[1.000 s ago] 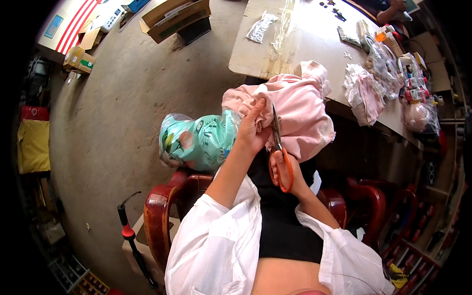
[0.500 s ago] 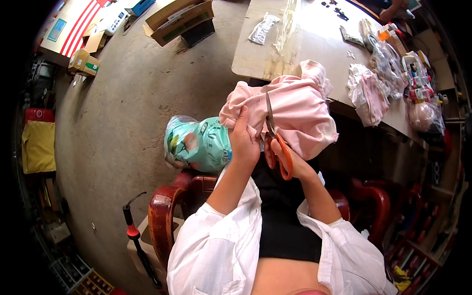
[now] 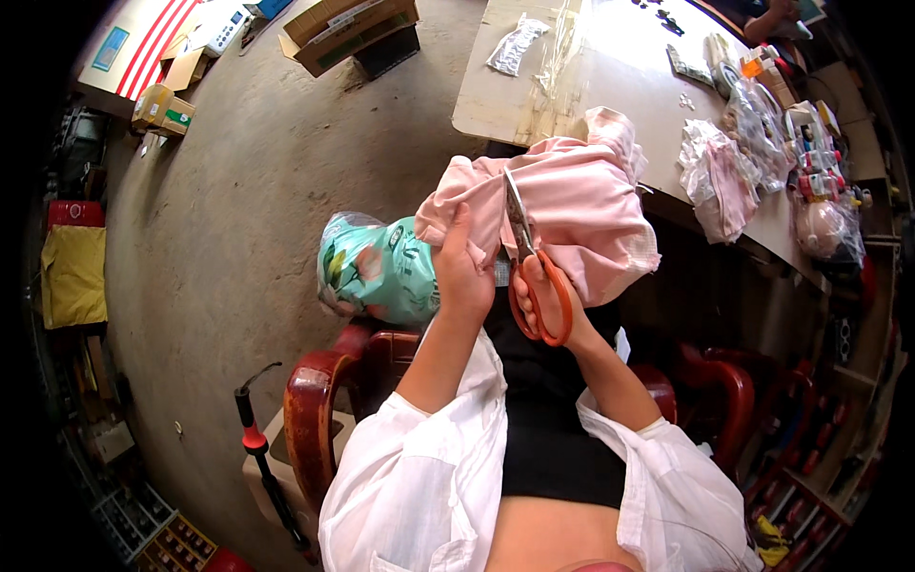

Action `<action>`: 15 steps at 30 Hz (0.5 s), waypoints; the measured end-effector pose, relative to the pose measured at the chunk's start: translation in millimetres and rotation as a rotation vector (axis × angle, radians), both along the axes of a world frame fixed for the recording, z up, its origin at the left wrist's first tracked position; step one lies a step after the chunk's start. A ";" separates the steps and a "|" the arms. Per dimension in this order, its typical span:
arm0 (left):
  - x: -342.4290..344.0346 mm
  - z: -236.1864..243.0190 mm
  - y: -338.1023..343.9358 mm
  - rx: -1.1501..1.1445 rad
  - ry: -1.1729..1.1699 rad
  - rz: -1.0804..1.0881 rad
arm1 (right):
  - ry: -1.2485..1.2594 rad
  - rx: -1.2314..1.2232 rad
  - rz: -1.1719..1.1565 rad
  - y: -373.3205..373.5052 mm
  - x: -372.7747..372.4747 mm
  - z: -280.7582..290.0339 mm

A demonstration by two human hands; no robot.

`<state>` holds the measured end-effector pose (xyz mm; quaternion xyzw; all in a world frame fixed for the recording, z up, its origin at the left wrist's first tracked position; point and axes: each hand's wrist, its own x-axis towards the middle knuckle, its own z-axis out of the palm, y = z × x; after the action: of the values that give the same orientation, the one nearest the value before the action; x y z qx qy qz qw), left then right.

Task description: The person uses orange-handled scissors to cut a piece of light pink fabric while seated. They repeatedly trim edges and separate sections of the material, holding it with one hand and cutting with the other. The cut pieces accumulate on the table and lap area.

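Observation:
My left hand grips the left part of a crumpled pink cloth, thumb lying over the fabric. My right hand holds orange-handled scissors, their metal blades angled up and slightly left against the cloth's middle. Whether the blades cut through the fabric is hard to tell. Just left of the cloth, below it in view, rests a turquoise printed bag in clear plastic. My left fingertips are partly hidden in the folds.
A table ahead holds a white strip, bagged pink fabric and several packages. A person's arm shows beyond it. Around me are a wooden chair, a long black-and-red tool and cardboard boxes.
My left hand has shifted left along with the left part of the cloth. The scissors have moved up and left, their blades now further across the fabric's middle.

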<state>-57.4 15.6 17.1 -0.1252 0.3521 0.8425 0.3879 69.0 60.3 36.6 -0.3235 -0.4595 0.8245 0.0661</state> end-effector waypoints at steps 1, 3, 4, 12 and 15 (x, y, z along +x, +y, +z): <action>-1.4 1.0 -1.9 -0.018 -0.018 -0.009 | -0.008 0.030 -0.019 -1.9 -0.4 -2.9; -3.1 0.8 -5.0 -0.014 0.026 -0.015 | -0.058 0.089 0.003 -4.2 -0.8 -7.8; -3.8 0.8 -6.5 -0.012 0.049 -0.018 | -0.082 0.118 0.014 -5.3 -0.8 -9.6; 1.8 8.8 -14.9 -0.134 -0.036 -0.033 | 0.080 -0.013 0.006 6.8 -14.5 -1.3; -0.6 14.1 -16.7 -0.137 0.010 -0.042 | 0.051 -0.044 0.023 6.4 -12.5 -8.0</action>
<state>-58.0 -1.1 31.2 -0.1398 0.4132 0.8087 0.3945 56.5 66.7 28.6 -0.2985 -0.4430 0.8431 0.0612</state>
